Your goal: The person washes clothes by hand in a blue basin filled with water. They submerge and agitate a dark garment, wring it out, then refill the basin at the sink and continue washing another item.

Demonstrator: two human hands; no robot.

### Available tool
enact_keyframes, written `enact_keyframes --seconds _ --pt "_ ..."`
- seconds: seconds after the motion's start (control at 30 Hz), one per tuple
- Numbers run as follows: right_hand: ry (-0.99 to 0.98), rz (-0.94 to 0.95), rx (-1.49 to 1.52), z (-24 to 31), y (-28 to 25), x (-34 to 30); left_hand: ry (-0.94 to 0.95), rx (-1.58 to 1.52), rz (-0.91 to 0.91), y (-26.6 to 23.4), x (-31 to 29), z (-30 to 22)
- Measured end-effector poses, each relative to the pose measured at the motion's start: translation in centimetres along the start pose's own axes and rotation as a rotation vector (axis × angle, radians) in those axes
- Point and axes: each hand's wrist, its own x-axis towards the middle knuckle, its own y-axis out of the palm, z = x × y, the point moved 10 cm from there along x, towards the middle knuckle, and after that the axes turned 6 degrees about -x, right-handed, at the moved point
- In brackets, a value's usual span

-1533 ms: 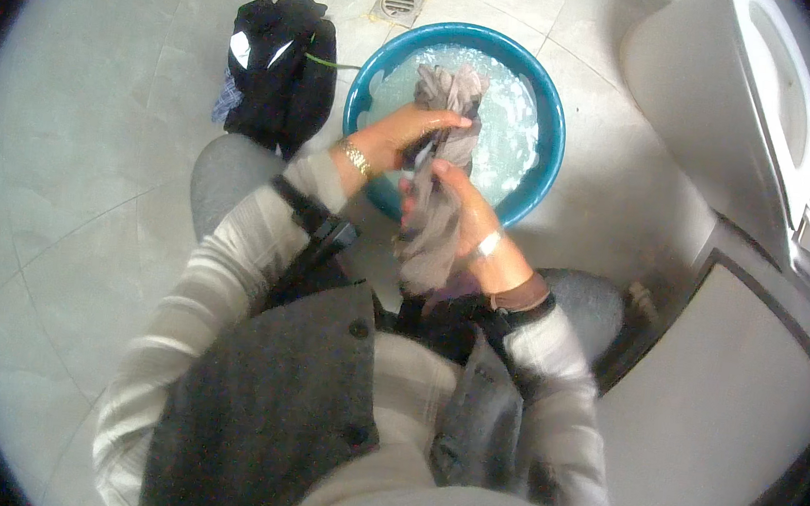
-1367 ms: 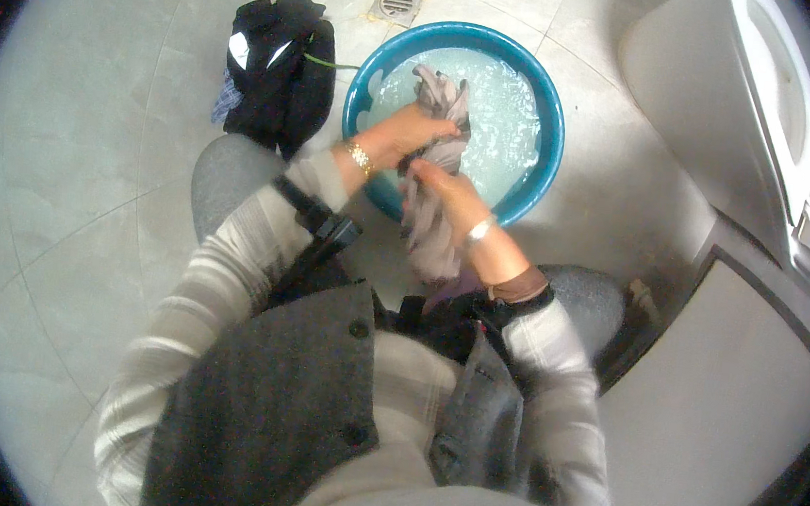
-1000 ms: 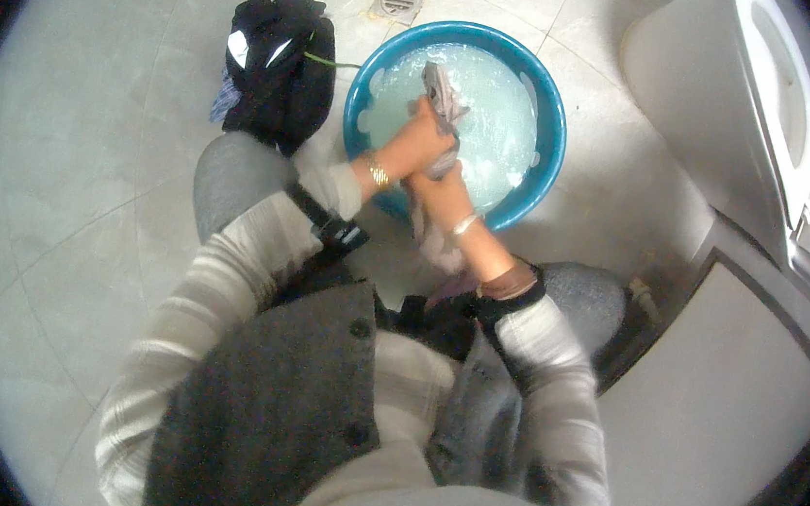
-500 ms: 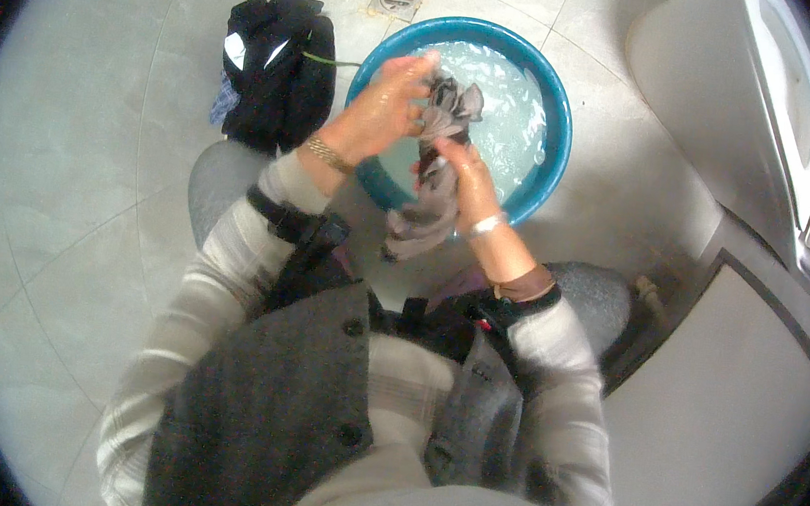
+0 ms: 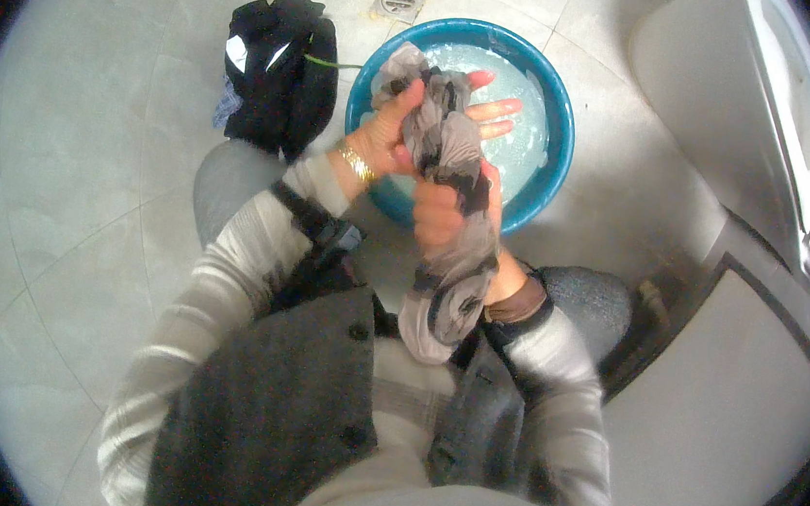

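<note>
A thin, wet grey-and-black cloth [image 5: 459,146] is bunched lengthwise between my two hands, its upper part over a blue basin [image 5: 554,170]. My left hand [image 5: 377,143] holds the upper part, which lies across the palm. Its thumb is on the near side, and the stretched fingers show beyond the cloth. Lower down, the fingers of my right hand [image 5: 438,217] are wrapped round the cloth in a fist. The loose end hangs toward my lap, past the basin's near rim. Cloudy water [image 5: 530,119] with some foam fills part of the basin.
A heap of black clothing [image 5: 285,76] lies on the tiled floor left of the basin, with a green strand reaching to the rim. Behind the basin is a floor drain [image 5: 401,0]. A white toilet [image 5: 732,99] stands at the right, and my knees flank the basin's near side.
The cloth has been drawn nearer to me and stretched out longer. My right hand has come down and closed in a fist round it; my left hand now lies under its upper part.
</note>
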Motion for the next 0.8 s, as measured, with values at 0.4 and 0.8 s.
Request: enact_keyframes --seconds 0.4,0.8 --pt "-0.12 -0.629 -0.847 4.7 -3.9 -2.4 -0.255 0.729 -0.594 -6.9 -1.8 -1.4" --pt "-0.313 -0.925 -1.81 9.5 -8.3 -2.2 -0.124 1.482 -0.703 -10.8 -2.0 -1.3"
